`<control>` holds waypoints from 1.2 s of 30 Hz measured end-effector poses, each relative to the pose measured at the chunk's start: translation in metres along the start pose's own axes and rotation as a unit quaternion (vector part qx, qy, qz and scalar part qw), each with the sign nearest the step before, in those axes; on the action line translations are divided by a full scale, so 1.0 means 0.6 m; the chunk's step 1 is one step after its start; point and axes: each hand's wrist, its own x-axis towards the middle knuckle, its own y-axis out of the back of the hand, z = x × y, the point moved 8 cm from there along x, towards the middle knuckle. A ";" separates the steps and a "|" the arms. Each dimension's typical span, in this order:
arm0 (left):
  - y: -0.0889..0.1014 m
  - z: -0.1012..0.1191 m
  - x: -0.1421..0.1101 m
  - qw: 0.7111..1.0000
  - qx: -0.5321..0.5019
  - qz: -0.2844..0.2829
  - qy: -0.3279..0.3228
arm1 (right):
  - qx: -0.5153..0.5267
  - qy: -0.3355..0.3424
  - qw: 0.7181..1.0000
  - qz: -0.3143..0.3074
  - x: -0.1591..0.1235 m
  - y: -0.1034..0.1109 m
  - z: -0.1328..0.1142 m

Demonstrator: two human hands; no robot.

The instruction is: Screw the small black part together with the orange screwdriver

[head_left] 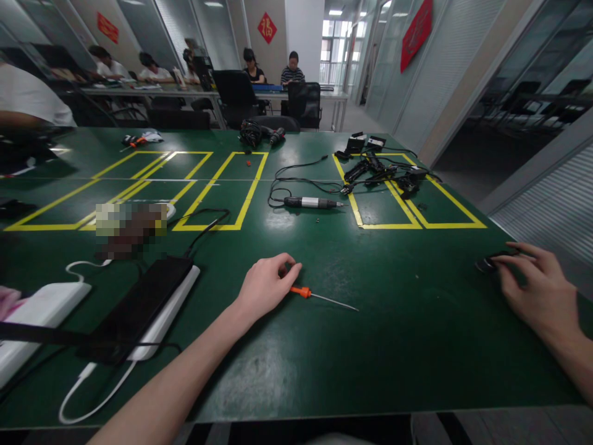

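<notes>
My left hand (pixel 265 283) rests on the green table with its fingers curled over the handle of a screwdriver (pixel 303 292). The orange end of the handle shows beside the thumb, and the thin metal shaft points right along the tabletop; the rest of the handle is hidden under the palm. At the table's right edge, my right hand (pixel 540 287) has its thumb and fingers closed on a small black rounded part (pixel 487 264), whose exact kind I cannot make out. Ahead, between the hands, lies an electric screwdriver (pixel 312 203) with a black and silver body and a cord.
Black parts and cables (pixel 370 170) lie heaped at the back right among yellow tape outlines (pixel 389 227). On the left are a black phone (pixel 139 303) on a white block and another white block (pixel 50 309) with cables. Other people sit at far tables.
</notes>
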 end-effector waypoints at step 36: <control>-0.003 -0.004 0.000 1.000 0.004 -0.010 0.009 | 0.003 -0.011 1.000 -0.015 0.007 0.001 -0.007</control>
